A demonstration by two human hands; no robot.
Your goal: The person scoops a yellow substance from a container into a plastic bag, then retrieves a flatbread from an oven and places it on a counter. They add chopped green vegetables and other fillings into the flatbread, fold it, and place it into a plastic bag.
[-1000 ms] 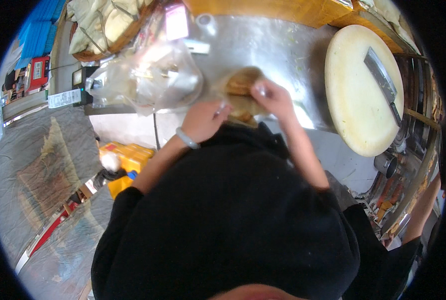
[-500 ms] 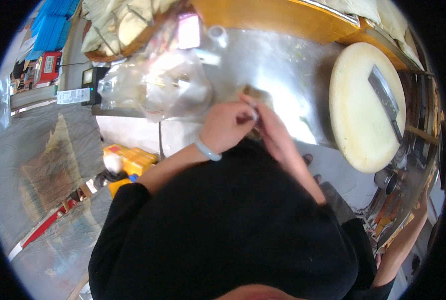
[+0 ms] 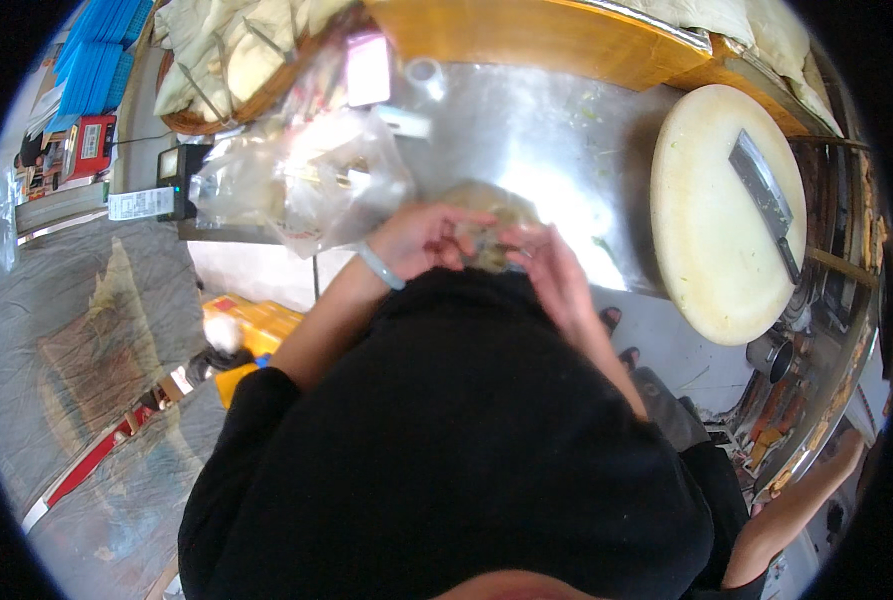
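Observation:
A clear plastic bag [image 3: 488, 238] with something brownish-green in or under it lies at the near edge of the metal counter, right in front of my body. Its contents are too blurred to name. At its left side, my left hand [image 3: 421, 242], with a pale bangle on the wrist, has bent fingers on the plastic. The fingers of my right hand [image 3: 556, 275] reach onto the bag from the other side and are partly smeared. A narrow gap separates my two hands, and plastic shows in it.
Left of the hands lies a heap of clear bags [image 3: 336, 185], with a pink-edged package [image 3: 368, 70] and a tape roll [image 3: 424, 76] behind. On the right, a cleaver [image 3: 761, 185] rests on a round cutting board [image 3: 701, 230]. Another person's arm [image 3: 801, 500] shows at lower right.
My hands were pressed together and have moved apart, the left one leftward and the right one slightly down. More of the bag shows between them. The other person's arm has shifted.

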